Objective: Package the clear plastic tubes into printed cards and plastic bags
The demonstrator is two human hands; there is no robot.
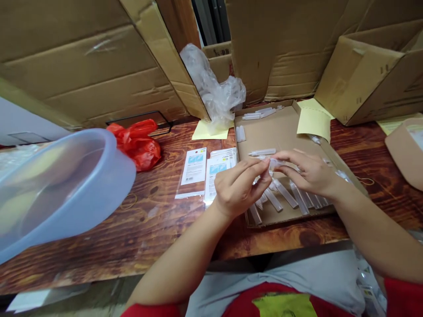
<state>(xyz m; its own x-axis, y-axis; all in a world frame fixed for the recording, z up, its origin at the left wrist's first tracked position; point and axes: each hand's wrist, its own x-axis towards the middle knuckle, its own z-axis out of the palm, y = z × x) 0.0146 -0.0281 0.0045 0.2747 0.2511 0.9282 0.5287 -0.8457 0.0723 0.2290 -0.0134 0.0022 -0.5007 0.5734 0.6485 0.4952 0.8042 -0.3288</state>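
Above the shallow cardboard tray (264,132), my two hands meet at a small clear plastic tube (275,164). My left hand (240,185) pinches its left end between thumb and fingers. The other end lies between the thumb and fingers of my right hand (304,171). Both hands partly cover the tube, so its full shape is hidden. Several similar clear tubes (284,193) lie loose in the tray below my hands. Another tube (262,152) rests just beyond my fingertips. Left of the tray are clear packets with printed cards (193,167), some stacked partly behind my left hand.
A translucent blue basin (109,193) stands at the left, beside a red plastic bag (139,145). Crumpled clear plastic (218,92) leans at the back. Yellow paper (313,121) overlaps the tray's far right edge. A cardboard box (360,79) is at back right, a beige container (405,154) at far right.
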